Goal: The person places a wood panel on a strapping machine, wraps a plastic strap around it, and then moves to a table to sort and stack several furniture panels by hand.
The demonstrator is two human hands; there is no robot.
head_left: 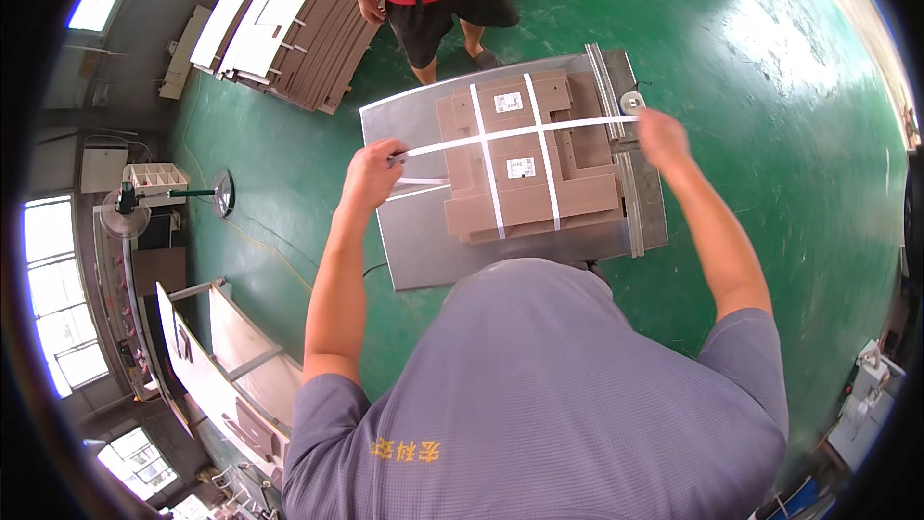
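Left hand (pixel 371 173) and right hand (pixel 662 135) both pinch a tight white strap (pixel 510 133) mid-frame; it may slip off the brown stack (pixel 529 169); uneven pull.

A workshop or small factory floor: green-painted concrete floor (pixel 789 135), metal counter (pixel 423 250) carrying a strapped bundle of brown boards (pixel 520 183), more cut boards stacked (pixel 298 29) on the floor, a pedestal fan (pixel 125 217), a bench with parts (pixel 221 376) along the windowed wall (pixel 58 289).
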